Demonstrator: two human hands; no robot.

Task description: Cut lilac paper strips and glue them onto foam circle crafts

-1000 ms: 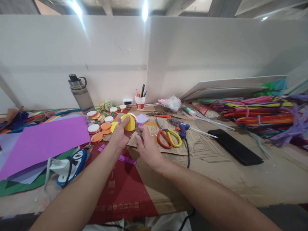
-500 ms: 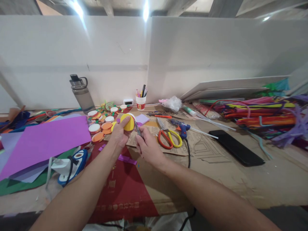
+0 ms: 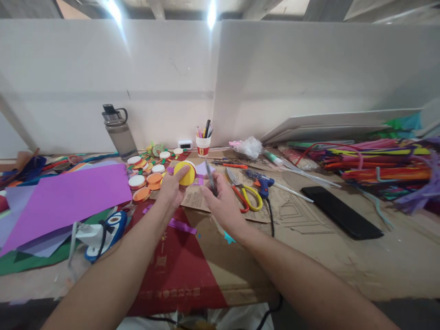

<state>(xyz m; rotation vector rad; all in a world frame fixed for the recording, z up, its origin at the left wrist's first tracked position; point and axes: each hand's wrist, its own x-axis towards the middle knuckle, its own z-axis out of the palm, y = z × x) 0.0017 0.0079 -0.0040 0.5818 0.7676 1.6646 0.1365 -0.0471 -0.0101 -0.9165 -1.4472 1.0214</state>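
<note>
Low in the frame, I see a red patch (image 3: 202, 256) with pale printed signs (image 3: 161, 259), too blurry for me to read. It is on my brown worktop (image 3: 309, 266), which shows dark line drawings (image 3: 302, 219) right of the middle. Near the middle, my left hand (image 3: 173, 188) has its grip pinching a yellow disc (image 3: 184, 174). Just beside it, my right hand (image 3: 224, 201) has its grip around a thin grey tool (image 3: 210, 178). Farther back, a white cup (image 3: 203, 140) has a red label too small to read. Behind is a white wall (image 3: 154, 59), with bright lights (image 3: 212, 16) at the top.
</note>
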